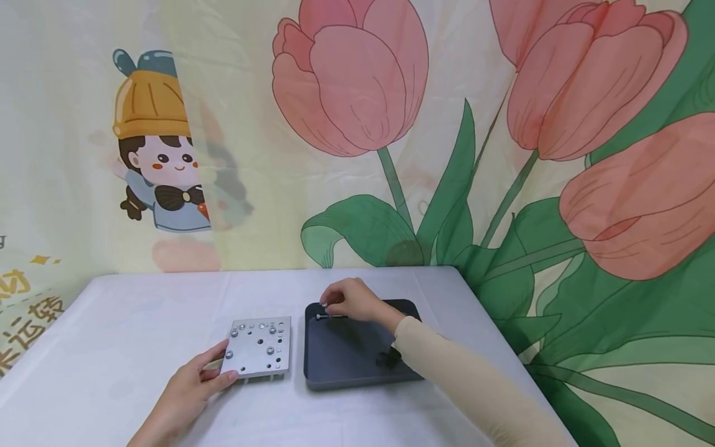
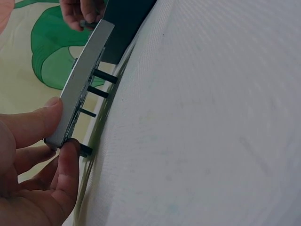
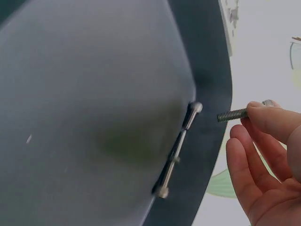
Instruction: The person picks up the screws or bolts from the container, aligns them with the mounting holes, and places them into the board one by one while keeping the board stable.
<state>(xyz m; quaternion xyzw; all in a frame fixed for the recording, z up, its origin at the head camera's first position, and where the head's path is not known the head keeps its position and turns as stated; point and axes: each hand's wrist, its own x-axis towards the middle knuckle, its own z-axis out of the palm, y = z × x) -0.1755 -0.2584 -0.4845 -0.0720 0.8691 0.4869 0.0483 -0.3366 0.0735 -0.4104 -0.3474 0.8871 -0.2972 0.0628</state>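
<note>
My left hand [image 1: 192, 388] grips the left edge of a silver metal plate [image 1: 254, 358], thumb on one face and fingers behind. Bolt heads and holes dot its upper face, and in the left wrist view several bolt shanks [image 2: 104, 76] stick out below. Over the far left corner of a dark grey tray [image 1: 363, 381], my right hand [image 1: 355, 300] pinches a threaded bolt [image 3: 233, 115] between thumb and fingers. Below that hand, bolts [image 3: 174, 160] lie end to end along the tray's inner wall.
A small black item [image 1: 387, 359] sits at the tray's right side, partly behind my right sleeve [image 1: 447, 366]. The white-covered table [image 1: 139, 335] backs onto a curtain [image 1: 251, 93] printed with tulips.
</note>
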